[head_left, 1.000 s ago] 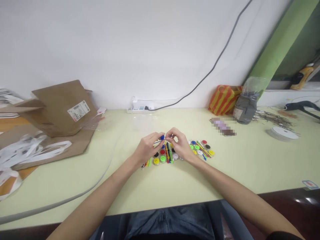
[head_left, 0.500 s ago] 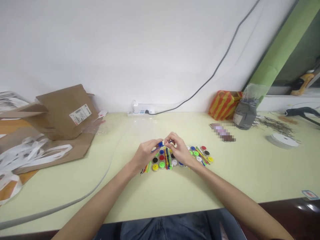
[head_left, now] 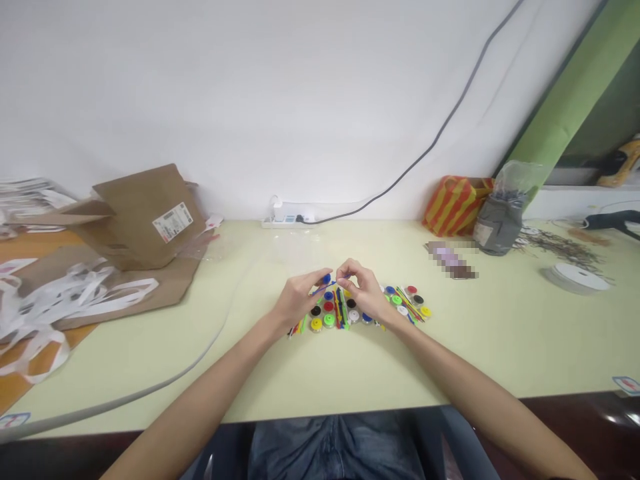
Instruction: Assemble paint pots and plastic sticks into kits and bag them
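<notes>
My left hand [head_left: 300, 298] and my right hand [head_left: 364, 290] meet above the table, fingertips close together. Between them, a thin blue stick [head_left: 324, 287] and a small blue round cap [head_left: 327, 279] are pinched in my fingers. Whether the cap is fixed to the stick is hidden. Just below my hands lies a tight group of round plastic caps in yellow, green, red, black, white and blue, such as the yellow cap [head_left: 316, 324]. Several coloured sticks [head_left: 406, 304] lie among them, partly hidden under my wrists.
The pale yellow table [head_left: 240, 373] holds a brown paper bag [head_left: 150, 217], white straps [head_left: 90, 297], a power strip [head_left: 287, 222], an orange striped bag [head_left: 455, 207], a grey pouch [head_left: 497, 227], a white tape roll [head_left: 575, 277] and a grey cable [head_left: 150, 380].
The view has shifted, so the table items sit further right. My hands have come closer together, and the blue stick now shows between them. The caps on the table have not visibly moved.
</notes>
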A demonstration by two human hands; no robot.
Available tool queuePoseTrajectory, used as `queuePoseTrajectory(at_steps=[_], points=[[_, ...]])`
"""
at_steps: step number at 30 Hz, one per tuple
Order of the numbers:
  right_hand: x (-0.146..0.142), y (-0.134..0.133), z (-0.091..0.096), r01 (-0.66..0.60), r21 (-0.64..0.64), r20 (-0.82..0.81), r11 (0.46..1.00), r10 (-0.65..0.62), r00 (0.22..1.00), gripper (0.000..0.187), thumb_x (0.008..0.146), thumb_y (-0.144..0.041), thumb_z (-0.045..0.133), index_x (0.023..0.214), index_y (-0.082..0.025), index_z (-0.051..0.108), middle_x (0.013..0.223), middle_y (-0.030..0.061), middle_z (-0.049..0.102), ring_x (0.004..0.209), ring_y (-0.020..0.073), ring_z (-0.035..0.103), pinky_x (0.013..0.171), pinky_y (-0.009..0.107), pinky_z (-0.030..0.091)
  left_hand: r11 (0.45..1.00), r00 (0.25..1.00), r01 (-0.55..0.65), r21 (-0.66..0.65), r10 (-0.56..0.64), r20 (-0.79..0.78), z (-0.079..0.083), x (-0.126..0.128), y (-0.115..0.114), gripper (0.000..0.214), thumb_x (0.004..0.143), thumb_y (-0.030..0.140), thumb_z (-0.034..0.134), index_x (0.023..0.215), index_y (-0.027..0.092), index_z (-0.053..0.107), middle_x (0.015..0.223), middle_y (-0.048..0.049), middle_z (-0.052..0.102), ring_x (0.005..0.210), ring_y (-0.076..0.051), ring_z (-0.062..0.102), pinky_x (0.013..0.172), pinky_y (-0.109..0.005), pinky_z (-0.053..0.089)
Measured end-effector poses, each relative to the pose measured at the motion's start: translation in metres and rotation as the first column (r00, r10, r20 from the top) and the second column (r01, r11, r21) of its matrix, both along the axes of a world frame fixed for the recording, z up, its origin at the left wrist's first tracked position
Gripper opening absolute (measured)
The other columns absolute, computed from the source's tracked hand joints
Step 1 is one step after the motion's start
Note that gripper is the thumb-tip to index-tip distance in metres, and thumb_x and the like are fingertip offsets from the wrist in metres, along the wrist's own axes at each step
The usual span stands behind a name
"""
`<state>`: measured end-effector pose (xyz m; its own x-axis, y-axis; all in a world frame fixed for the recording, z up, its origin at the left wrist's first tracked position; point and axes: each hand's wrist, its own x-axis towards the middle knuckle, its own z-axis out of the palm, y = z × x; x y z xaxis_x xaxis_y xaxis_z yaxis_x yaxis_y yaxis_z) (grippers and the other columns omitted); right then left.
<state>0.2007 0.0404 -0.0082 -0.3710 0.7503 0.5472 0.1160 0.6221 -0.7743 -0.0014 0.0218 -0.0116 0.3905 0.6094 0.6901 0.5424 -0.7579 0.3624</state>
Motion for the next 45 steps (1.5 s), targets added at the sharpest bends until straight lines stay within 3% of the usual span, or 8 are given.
queuePoseTrajectory(at_steps=[16,22,28,32,36,39,41,45], points=[[-0.002,-0.003,0.001,0.129,0.032,0.014,0.991,-0.130,0.991,0.014,0.092,-0.034,0.060,0.086,-0.022,0.062,0.087,0.0036,0.063,0.084,0.0199,0.054,0.082,0.035,0.043,0.996,0.998,0.061,-0.057,-0.060,0.027,0.007,0.010,-0.009,0.029,0.095,0.028,0.058,0.124,0.019,0.061,0.104,-0.0052,0.075,0.087,-0.015,0.072,0.081,-0.027,0.059],[-0.005,-0.010,0.003,0.167,0.129,0.012,0.978,-0.170,0.985,0.014,0.093,-0.033,0.060,0.083,-0.024,0.061,0.085,0.0046,0.064,0.087,0.0228,0.053,0.082,0.038,0.043,1.000,0.999,0.021,-0.006,-0.021,0.040,0.005,0.010,-0.008,0.022,0.098,0.025,0.052,0.115,0.019,0.064,0.105,-0.0072,0.075,0.093,-0.017,0.072,0.083,-0.030,0.059],[-0.008,-0.016,0.005,0.211,0.131,0.006,0.969,-0.214,0.977,0.012,0.092,-0.032,0.063,0.082,-0.025,0.063,0.084,0.0045,0.066,0.087,0.0237,0.053,0.082,0.039,0.044,0.998,0.997,0.046,0.040,-0.048,0.067,0.006,0.009,-0.007,0.019,0.097,0.022,0.053,0.113,0.020,0.065,0.103,-0.0052,0.075,0.091,-0.016,0.073,0.083,-0.028,0.058],[-0.002,-0.002,0.002,0.236,0.116,0.005,0.965,-0.238,0.971,0.010,0.089,-0.028,0.063,0.081,-0.023,0.066,0.085,0.0047,0.069,0.088,0.0230,0.055,0.084,0.039,0.044,0.999,0.999,-0.037,0.020,0.038,-0.021,0.007,0.004,-0.003,0.032,0.097,0.027,0.052,0.129,0.021,0.057,0.108,-0.0059,0.074,0.095,-0.018,0.072,0.086,-0.031,0.057],[0.019,0.036,-0.013,0.349,-0.046,0.027,0.936,-0.348,0.937,0.012,0.084,-0.029,0.065,0.082,-0.020,0.071,0.085,0.0059,0.072,0.081,0.0213,0.060,0.079,0.036,0.046,0.983,0.973,-0.179,0.029,0.182,-0.143,0.007,-0.007,0.008,0.050,0.098,0.024,0.046,0.148,0.021,0.038,0.119,-0.0085,0.069,0.106,-0.021,0.066,0.094,-0.037,0.051],[0.037,0.064,-0.026,0.386,-0.179,0.114,0.905,-0.370,0.922,0.013,0.079,-0.027,0.066,0.080,-0.016,0.072,0.079,0.0065,0.073,0.074,0.0199,0.063,0.074,0.034,0.047,0.958,0.929,-0.273,0.092,0.287,-0.234,0.006,-0.019,0.021,0.042,0.094,0.016,0.042,0.135,0.019,0.052,0.114,-0.0090,0.069,0.097,-0.021,0.066,0.086,-0.034,0.050],[0.046,0.074,-0.032,0.413,-0.201,0.187,0.888,-0.379,0.906,0.009,0.078,-0.022,0.065,0.081,-0.015,0.072,0.077,0.0064,0.073,0.072,0.0193,0.064,0.073,0.032,0.048,0.940,0.888,-0.328,0.092,0.340,-0.309,0.006,-0.028,0.028,0.032,0.089,0.012,0.042,0.110,0.020,0.066,0.097,-0.0068,0.071,0.080,-0.020,0.065,0.072,-0.030,0.047],[0.050,0.075,-0.032,0.506,-0.038,0.387,0.862,-0.454,0.803,0.013,0.083,-0.020,0.061,0.091,-0.018,0.071,0.085,0.0076,0.073,0.085,0.0225,0.064,0.080,0.035,0.046,0.911,0.759,-0.412,-0.001,0.343,-0.554,0.013,-0.043,0.032,0.024,0.082,0.012,0.044,0.066,0.021,0.059,0.064,-0.0046,0.064,0.059,-0.019,0.056,0.055,-0.030,0.030]])
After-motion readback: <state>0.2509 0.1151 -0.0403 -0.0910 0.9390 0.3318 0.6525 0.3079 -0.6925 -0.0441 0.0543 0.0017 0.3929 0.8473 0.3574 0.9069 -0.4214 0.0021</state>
